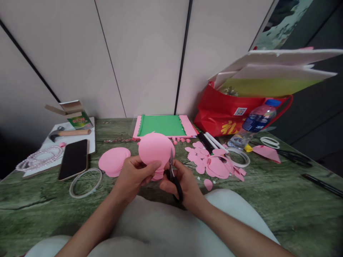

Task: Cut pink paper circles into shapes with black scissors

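The left hand pinches a pink paper disc between thumb and fingers, near its lower edge, seemingly to leave the rim free for cutting. The right hand is curled round black-handled scissors, their blades pointing up along the disc's right edge, presumably to follow its curve. The disc thus lies just above the left hand and up-left of the right. Farther out on the desk, stacked pink paper ovals lie left and pink paper cutouts right, probably grouped to leave working room between.
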Demonstrator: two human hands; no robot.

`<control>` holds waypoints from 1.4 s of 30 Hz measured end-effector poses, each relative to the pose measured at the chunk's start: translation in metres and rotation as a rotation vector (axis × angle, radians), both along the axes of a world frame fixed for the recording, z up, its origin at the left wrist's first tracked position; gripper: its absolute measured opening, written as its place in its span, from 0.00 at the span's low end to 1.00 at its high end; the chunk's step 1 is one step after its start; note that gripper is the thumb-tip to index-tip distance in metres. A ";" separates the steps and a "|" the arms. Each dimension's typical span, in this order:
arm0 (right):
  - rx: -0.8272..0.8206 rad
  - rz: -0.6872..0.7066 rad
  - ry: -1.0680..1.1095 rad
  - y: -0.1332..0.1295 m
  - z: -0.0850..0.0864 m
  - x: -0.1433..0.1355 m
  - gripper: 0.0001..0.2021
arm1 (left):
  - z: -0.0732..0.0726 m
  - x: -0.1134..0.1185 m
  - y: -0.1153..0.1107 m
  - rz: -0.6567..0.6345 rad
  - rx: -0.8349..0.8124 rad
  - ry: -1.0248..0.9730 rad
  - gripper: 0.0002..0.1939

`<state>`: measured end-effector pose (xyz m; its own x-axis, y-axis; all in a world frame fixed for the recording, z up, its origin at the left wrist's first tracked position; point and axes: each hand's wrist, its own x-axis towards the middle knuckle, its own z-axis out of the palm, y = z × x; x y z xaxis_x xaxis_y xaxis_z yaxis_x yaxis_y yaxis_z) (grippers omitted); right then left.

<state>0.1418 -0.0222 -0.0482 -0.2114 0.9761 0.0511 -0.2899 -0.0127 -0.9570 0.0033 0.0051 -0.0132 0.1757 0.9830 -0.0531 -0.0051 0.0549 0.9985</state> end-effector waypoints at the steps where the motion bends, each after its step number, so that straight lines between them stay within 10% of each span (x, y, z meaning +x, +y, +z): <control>1: -0.008 -0.005 -0.006 0.000 0.000 0.000 0.20 | 0.000 0.000 0.000 0.000 0.001 -0.009 0.13; 42: 0.052 0.036 0.014 0.000 0.000 -0.001 0.21 | -0.004 -0.002 0.000 -0.026 0.021 0.042 0.13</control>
